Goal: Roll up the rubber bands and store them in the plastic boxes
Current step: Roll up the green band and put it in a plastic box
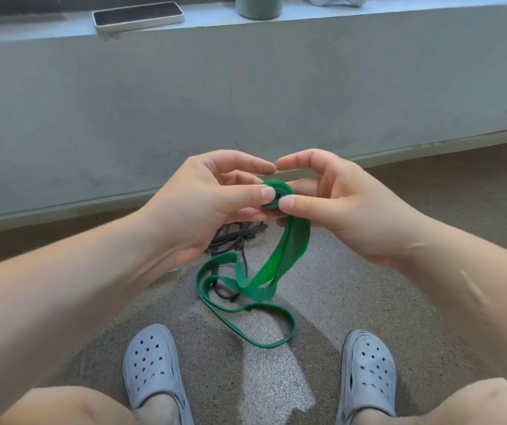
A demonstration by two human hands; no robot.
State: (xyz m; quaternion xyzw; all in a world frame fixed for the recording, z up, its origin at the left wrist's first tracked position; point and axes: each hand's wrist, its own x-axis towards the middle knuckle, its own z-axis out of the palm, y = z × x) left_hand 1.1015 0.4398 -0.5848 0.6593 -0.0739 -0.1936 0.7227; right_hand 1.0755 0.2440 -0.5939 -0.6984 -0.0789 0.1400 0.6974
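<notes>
Between the knees, above the floor [322, 280], both hands pinch the started coil of a green band [276, 194]: the left hand [203, 204] and the right hand [347, 204] each press a thumb onto the small roll, fingers curled behind it, while the rest of the band hangs down and loops on the floor just before the shoes [151, 363]. The rolling step looks barely begun, since most of the length is still loose. Next, I judge, the coil must be turned while the tail feeds in flat and untwisted; no box is in view.
</notes>
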